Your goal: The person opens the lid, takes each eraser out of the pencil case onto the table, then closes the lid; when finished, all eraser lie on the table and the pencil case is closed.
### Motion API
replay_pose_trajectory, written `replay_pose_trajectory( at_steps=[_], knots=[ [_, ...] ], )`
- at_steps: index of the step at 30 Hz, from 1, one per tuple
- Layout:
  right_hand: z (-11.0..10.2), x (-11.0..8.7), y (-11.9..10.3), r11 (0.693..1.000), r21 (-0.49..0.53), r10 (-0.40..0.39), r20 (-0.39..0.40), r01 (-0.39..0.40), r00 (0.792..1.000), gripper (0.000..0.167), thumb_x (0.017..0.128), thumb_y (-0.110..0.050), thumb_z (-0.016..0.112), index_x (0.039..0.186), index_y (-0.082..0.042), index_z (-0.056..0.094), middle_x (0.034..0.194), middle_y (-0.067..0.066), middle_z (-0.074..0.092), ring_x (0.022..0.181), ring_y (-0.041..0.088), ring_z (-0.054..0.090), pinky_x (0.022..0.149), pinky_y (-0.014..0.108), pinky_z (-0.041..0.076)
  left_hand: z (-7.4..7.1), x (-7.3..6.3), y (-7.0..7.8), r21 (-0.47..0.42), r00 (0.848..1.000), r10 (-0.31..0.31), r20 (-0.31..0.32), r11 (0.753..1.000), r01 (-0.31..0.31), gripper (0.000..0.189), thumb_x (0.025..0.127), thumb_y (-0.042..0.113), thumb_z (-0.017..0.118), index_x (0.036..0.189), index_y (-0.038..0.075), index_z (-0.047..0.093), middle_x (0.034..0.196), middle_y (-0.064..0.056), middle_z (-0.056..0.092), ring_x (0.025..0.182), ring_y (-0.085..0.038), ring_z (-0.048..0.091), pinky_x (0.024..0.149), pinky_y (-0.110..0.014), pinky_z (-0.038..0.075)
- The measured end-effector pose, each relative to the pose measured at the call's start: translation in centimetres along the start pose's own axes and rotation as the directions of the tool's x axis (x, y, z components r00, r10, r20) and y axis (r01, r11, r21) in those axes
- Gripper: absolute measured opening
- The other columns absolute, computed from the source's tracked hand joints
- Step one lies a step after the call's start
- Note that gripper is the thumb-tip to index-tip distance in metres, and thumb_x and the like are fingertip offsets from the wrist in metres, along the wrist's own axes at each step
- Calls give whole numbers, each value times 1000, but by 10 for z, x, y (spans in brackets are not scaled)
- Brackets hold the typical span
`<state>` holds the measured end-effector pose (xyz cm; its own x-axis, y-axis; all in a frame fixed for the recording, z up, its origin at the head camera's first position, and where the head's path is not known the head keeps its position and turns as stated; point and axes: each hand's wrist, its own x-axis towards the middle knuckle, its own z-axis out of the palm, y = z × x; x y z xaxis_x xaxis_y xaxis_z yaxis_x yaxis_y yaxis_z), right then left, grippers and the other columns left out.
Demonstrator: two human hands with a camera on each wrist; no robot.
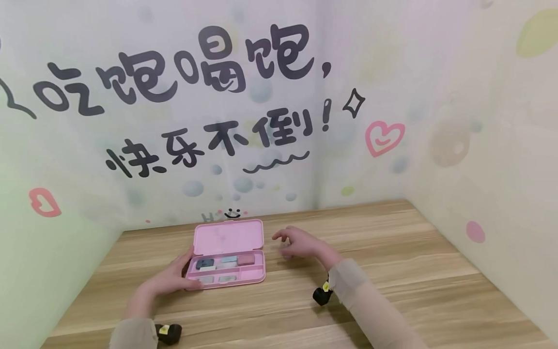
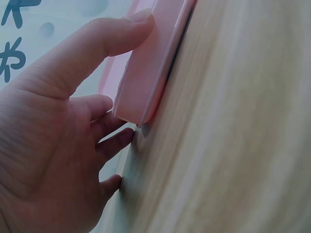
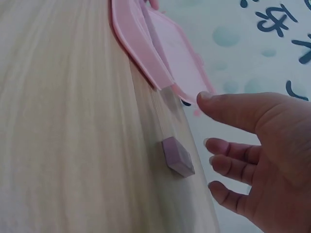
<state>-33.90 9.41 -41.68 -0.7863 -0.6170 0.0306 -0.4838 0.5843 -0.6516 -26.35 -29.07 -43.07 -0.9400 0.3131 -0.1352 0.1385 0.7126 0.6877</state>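
A pink plastic case (image 1: pixel 228 236) lies on the table with its hinged lid tipped back. Several small blocks (image 1: pixel 246 260) in dark grey, white, light blue and dull red sit in its compartments. My left hand (image 1: pixel 170 277) holds the case's left end, thumb against the front wall and fingers round the side. To the right of the case hovers my right hand (image 1: pixel 302 243), fingers loosely bent and holding nothing. In the right wrist view, a purple block (image 3: pixel 178 157) rests on the table near those fingertips, apart from them; I cannot make it out in the head view.
The wood-grain table (image 1: pixel 383 271) meets a printed wall (image 1: pixel 279 184) just behind the case. Another wall (image 1: pixel 492 160) borders the right side, and one (image 1: pixel 48 257) the left. Small black wrist cameras (image 1: pixel 322 293) hang beneath both sleeves.
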Motion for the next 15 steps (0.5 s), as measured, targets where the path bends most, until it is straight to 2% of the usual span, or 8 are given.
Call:
replay_pose_trajectory(
  at_steps=[4, 10, 12, 15],
  knots=[
    [-1, 9, -8, 1000, -13, -28, 37, 28, 999, 43, 86, -4, 67, 128, -10, 61, 114, 16, 53, 62, 16, 59, 59, 28, 52, 0, 2, -1, -4, 1000, 13, -3, 1000, -13, 120, 72, 43, 80, 155, 3, 4, 156, -29, 8, 139, -51, 10, 105, -70, 15],
    [1, 21, -19, 992, -108, -57, 90, 66, 994, 38, 86, -12, 70, 123, -21, 66, 116, 8, 54, 66, 14, 53, 56, 26, 50, 0, 3, -2, 6, 1000, 14, -6, 1000, -14, 119, 72, 42, 80, 155, 3, 4, 157, -29, 8, 140, -50, 10, 105, -70, 15],
    [3, 25, -22, 986, -139, -80, 104, 94, 991, 36, 87, -14, 71, 122, -21, 67, 115, 7, 55, 71, 15, 54, 59, 26, 50, -1, 2, -1, 9, 1000, 12, -2, 1000, -12, 118, 72, 41, 80, 155, 3, 4, 156, -29, 8, 139, -51, 10, 105, -70, 15],
    [7, 32, -25, 967, -202, -134, 117, 156, 984, 33, 88, -17, 70, 121, -21, 68, 114, 5, 59, 88, 17, 56, 74, 27, 48, -1, 1, 0, 1, 1000, 4, 2, 1000, -4, 118, 72, 41, 80, 155, 3, 4, 156, -29, 8, 140, -51, 9, 106, -70, 15]
  ],
)
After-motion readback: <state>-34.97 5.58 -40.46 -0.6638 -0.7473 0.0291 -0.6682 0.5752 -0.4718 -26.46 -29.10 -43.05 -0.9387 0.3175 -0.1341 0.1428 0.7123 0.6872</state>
